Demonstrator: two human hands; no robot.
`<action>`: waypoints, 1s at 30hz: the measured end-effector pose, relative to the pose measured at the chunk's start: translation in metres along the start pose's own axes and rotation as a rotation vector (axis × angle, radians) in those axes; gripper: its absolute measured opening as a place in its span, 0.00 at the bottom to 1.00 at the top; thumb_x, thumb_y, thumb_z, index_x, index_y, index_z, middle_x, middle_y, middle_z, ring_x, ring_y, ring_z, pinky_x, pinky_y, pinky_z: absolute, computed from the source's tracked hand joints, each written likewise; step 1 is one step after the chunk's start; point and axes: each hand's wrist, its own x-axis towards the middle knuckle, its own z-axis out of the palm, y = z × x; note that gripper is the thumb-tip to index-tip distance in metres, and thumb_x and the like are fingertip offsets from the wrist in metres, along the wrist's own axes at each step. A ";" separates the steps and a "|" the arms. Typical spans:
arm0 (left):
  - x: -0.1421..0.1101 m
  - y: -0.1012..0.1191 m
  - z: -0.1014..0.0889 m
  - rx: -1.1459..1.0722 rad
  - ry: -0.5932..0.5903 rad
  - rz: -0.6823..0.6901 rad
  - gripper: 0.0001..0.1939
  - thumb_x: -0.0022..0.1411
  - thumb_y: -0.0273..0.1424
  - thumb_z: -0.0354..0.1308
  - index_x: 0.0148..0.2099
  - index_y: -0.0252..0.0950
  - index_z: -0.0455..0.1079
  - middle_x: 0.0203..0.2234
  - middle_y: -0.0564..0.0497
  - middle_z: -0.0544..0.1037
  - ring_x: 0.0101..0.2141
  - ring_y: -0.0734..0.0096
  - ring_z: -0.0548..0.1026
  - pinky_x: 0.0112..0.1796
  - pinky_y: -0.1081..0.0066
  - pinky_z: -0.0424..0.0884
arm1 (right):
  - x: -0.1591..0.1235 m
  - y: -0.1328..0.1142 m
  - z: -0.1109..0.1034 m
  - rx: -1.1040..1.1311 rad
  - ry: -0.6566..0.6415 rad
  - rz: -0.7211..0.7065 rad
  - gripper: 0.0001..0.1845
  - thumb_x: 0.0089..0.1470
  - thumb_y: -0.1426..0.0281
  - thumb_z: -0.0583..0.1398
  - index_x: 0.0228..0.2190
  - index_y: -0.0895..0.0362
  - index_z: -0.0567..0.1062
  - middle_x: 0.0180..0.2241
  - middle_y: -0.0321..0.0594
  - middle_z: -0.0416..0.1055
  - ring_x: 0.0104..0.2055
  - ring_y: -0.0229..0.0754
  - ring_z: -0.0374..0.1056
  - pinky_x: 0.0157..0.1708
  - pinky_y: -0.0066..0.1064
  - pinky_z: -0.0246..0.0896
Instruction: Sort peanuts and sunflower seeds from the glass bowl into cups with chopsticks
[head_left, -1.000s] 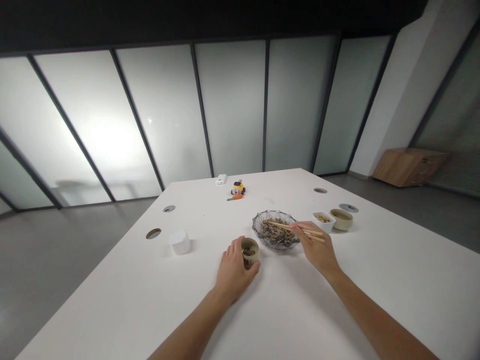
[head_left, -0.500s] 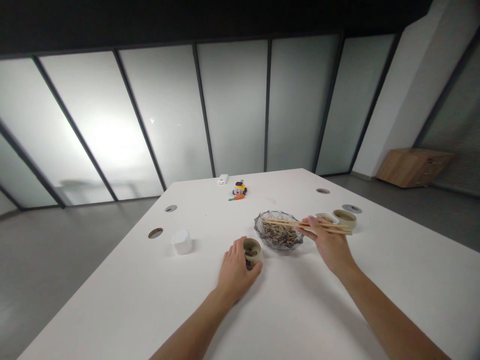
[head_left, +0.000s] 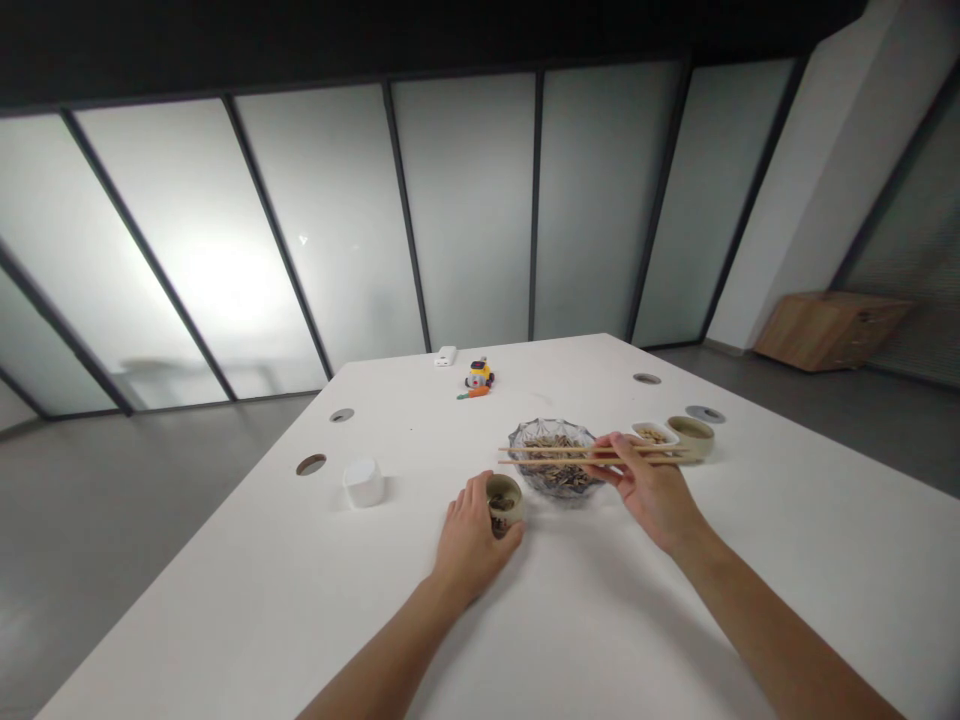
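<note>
My left hand (head_left: 469, 540) is wrapped round a small beige cup (head_left: 503, 498) holding a few dark seeds on the white table (head_left: 300, 600). My right hand (head_left: 651, 490) pinches a pair of wooden chopsticks (head_left: 570, 455), held level across a glass bowl (head_left: 556, 458) full of sunflower seeds. The chopstick tips point left, just past the bowl's left rim and above the cup. The bowl stands right of the cup, between my two hands.
A white square dish (head_left: 651, 434) and a beige cup (head_left: 691, 434) stand right of the bowl. A white tub (head_left: 364, 482) sits at left near round cable holes (head_left: 309, 464). A small toy (head_left: 478, 377) and a white device (head_left: 445, 355) lie at the far edge.
My right hand lifted the chopsticks out of the seeds, drew back to the right, then swung them level with tips toward the cup. The left hand stayed on the cup.
</note>
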 end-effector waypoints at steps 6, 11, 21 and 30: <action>0.000 -0.001 -0.001 -0.005 -0.011 -0.010 0.35 0.60 0.37 0.63 0.68 0.41 0.58 0.62 0.41 0.71 0.61 0.51 0.70 0.62 0.53 0.63 | 0.002 0.000 -0.013 -0.751 0.113 -0.484 0.23 0.62 0.47 0.62 0.30 0.52 0.81 0.31 0.42 0.81 0.35 0.49 0.77 0.37 0.41 0.73; 0.000 -0.001 0.000 -0.007 -0.004 -0.003 0.35 0.60 0.37 0.63 0.68 0.41 0.58 0.61 0.41 0.72 0.60 0.51 0.70 0.62 0.52 0.64 | -0.005 0.000 -0.010 -0.956 0.099 -0.724 0.21 0.69 0.53 0.56 0.32 0.53 0.79 0.30 0.41 0.80 0.34 0.47 0.76 0.37 0.39 0.70; 0.000 -0.003 0.001 0.007 0.000 0.000 0.36 0.60 0.37 0.63 0.68 0.39 0.58 0.61 0.41 0.72 0.60 0.49 0.71 0.61 0.51 0.65 | -0.001 0.010 -0.010 -0.898 0.052 -0.613 0.26 0.66 0.46 0.57 0.34 0.53 0.81 0.35 0.43 0.83 0.36 0.49 0.79 0.40 0.40 0.74; 0.000 0.001 -0.001 -0.001 -0.011 -0.014 0.35 0.60 0.37 0.63 0.67 0.40 0.58 0.61 0.41 0.71 0.60 0.50 0.70 0.62 0.51 0.64 | -0.001 0.010 -0.009 -0.841 0.028 -0.569 0.28 0.64 0.43 0.58 0.31 0.53 0.81 0.33 0.44 0.82 0.34 0.49 0.78 0.38 0.40 0.74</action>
